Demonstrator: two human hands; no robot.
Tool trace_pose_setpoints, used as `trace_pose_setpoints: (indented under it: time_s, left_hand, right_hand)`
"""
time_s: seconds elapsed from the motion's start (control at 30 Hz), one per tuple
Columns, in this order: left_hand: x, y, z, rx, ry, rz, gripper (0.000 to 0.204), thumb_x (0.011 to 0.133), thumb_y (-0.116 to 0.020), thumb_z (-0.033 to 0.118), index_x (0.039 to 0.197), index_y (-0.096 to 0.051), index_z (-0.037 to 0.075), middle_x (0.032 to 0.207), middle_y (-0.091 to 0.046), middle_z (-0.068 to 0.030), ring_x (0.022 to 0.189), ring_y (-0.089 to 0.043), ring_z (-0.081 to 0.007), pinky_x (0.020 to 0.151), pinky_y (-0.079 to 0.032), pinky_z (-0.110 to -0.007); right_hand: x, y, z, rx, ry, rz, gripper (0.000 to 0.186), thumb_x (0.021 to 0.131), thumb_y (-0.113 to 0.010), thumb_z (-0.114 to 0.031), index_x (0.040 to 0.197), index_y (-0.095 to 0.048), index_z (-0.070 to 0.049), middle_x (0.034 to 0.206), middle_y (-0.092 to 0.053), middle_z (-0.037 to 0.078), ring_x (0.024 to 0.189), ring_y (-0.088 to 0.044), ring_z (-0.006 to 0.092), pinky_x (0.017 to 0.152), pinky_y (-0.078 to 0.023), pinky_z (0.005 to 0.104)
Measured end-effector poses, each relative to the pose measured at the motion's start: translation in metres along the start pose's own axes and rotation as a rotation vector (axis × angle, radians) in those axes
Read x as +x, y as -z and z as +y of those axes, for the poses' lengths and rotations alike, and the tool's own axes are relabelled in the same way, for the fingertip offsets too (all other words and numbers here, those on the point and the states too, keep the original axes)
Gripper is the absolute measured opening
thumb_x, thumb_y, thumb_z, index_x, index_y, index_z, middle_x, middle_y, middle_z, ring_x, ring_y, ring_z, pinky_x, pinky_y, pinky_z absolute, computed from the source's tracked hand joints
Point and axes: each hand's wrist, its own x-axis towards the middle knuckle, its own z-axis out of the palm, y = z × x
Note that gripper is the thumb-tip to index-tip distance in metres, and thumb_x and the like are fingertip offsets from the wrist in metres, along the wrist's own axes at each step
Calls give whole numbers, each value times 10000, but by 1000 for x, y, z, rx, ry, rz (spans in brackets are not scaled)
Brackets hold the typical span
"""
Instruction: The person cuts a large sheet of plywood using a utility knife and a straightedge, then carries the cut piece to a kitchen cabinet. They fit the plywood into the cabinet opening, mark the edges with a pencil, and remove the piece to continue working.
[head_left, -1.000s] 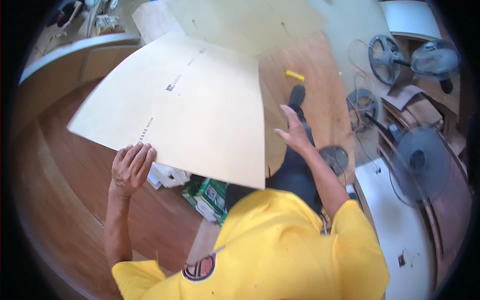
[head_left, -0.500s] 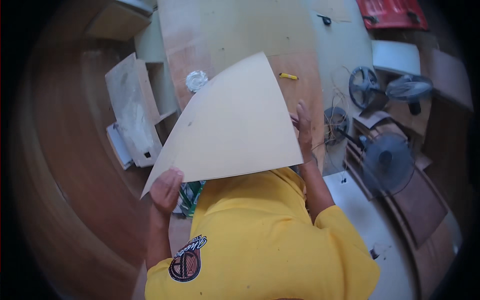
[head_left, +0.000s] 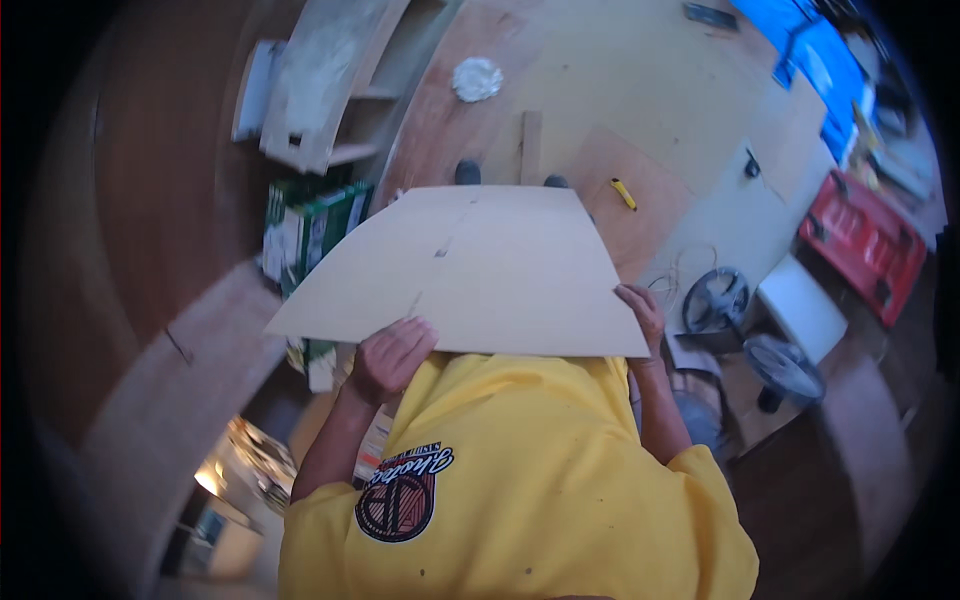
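Observation:
A pale, thin wooden board (head_left: 510, 270) is held out level in front of my yellow shirt, its near edge close to my belly. Some dark marks run across its upper face. My left hand (head_left: 395, 355) grips the near edge left of the middle, fingers lying on top. At the right edge, near the corner, my right hand (head_left: 645, 318) is closed on the same board, part of it hidden beneath. Beyond the far edge the tips of my shoes (head_left: 467, 172) show on the floor.
A yellow utility knife (head_left: 624, 194) lies on a brown panel (head_left: 640, 235) ahead. Farther off are a silvery round object (head_left: 476, 79) and a wood strip (head_left: 531, 145). Fans (head_left: 716, 300) and a red trolley (head_left: 865, 245) stand right; green boxes (head_left: 325, 215) and a wooden shelf unit (head_left: 325, 75) left.
My body and view have turned. The board has swung from tilted up to flatter and wider across me. My left hand has shifted inward along the near edge.

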Motion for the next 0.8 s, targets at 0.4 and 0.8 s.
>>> trace_pose_setpoints:
  time_s: [0.4,0.8]
  left_hand:
    - [-111,-61,81,37,549,438,180,797,-628,-25,968,-683,-11,993,-691,-131,948,-684,-295,819,-565,-395]
    - [-191,-71,85,-141,568,420,277,815,-629,117,1069,-672,16,1080,-666,-124,1015,-655,-255,892,-533,-370]
  right_hand:
    - [91,33,-84,-193,492,-493,205,841,-610,5,1024,-694,-33,1004,-684,145,895,-688,294,770,-554,345]
    - [59,-23,-100,-346,344,-660,167,760,-682,44,912,-662,-24,947,-688,126,887,-683,278,776,-534,330]
